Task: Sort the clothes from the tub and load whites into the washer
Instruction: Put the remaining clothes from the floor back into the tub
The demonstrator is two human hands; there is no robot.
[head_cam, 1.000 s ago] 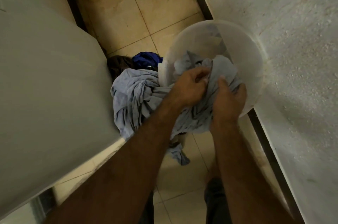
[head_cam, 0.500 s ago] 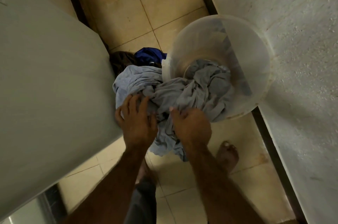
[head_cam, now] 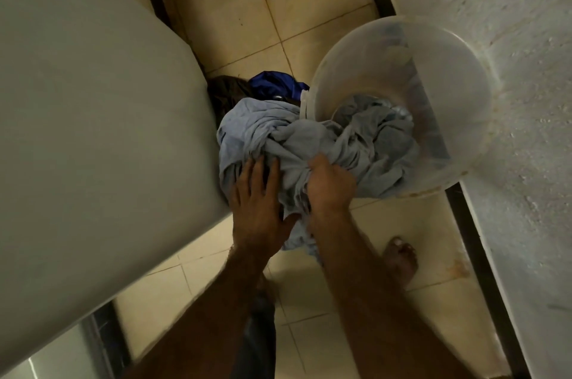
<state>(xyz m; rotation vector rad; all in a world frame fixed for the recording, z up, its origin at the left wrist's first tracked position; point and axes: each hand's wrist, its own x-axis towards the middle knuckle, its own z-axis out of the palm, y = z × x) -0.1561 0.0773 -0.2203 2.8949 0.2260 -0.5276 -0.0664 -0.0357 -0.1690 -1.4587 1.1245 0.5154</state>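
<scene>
Beige tiled floor [head_cam: 235, 7] under us, a narrow strip between the white washer [head_cam: 93, 131] and the rough white wall [head_cam: 510, 38]. Our right hand [head_cam: 329, 183] has its fingers curled tight into a bunch of the pale blue-grey cloth [head_cam: 278, 134]. Our left hand [head_cam: 257, 199] lies just beside it, fingers straight and spread, pressing the same cloth. The cloth spills from the translucent tub [head_cam: 448, 84], tipped toward us against the wall. Behind it, a blue garment [head_cam: 275, 84] and a dark garment [head_cam: 227, 93] lie by the washer.
</scene>
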